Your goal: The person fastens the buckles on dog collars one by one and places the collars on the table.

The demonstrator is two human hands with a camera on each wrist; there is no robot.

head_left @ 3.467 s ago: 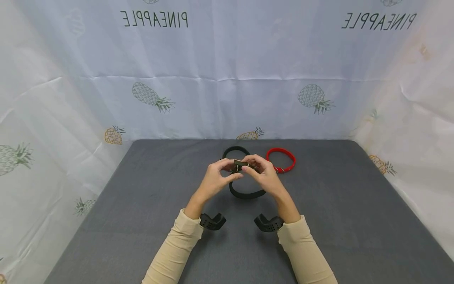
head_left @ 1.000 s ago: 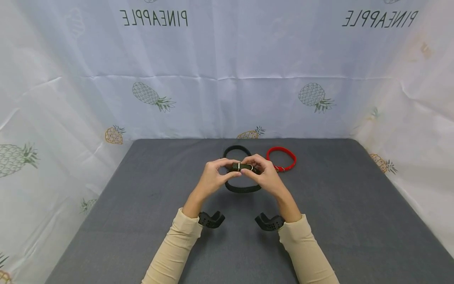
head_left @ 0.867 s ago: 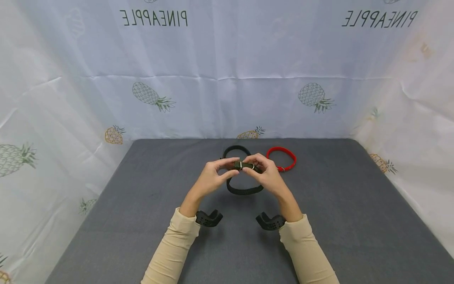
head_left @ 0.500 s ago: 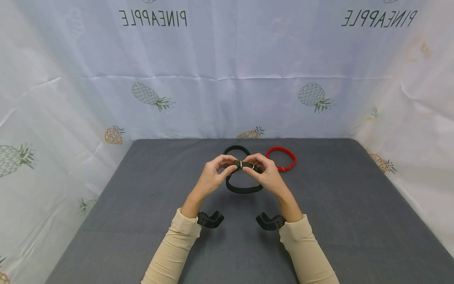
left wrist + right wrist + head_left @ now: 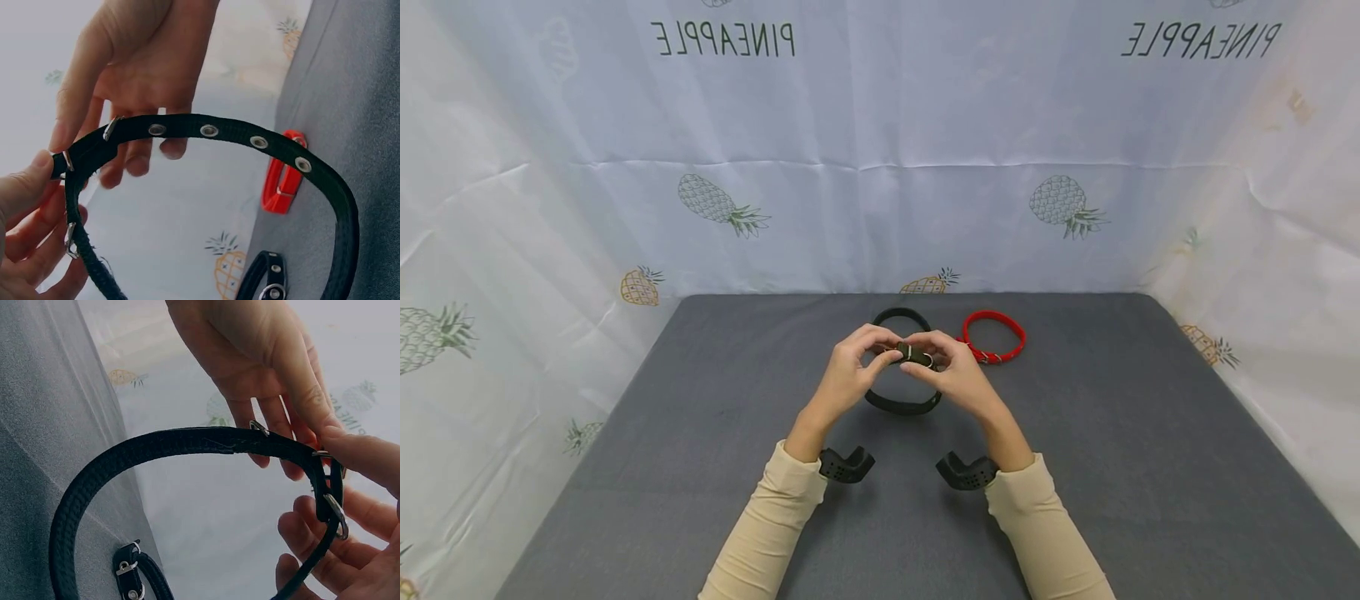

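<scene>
A dark green-black dog collar (image 5: 902,408) with metal eyelets, D-ring and buckle is held just above the table as a loop. My left hand (image 5: 847,371) pinches it at the buckle end, thumb in front and fingers behind. Close beside it, my right hand (image 5: 962,375) pinches the strap near the D-ring. In the left wrist view the collar (image 5: 342,200) hangs with its row of eyelets showing, and thumbs of both hands meet near the keeper. In the right wrist view the strap end of the collar (image 5: 181,439) passes through the keeper and buckle, partly hidden by fingers.
Behind the hands a second black collar (image 5: 901,312) lies on the grey table (image 5: 715,417). To its right lies a red collar (image 5: 995,314). A white pineapple-print curtain (image 5: 865,225) hangs along the back and both sides. Each wrist wears a black camera mount.
The strap tip, raised loose earlier, lies flat through the metal loop in later frames. Since half a second ago, the right hand has shifted left and the collar loop has swung slightly left.
</scene>
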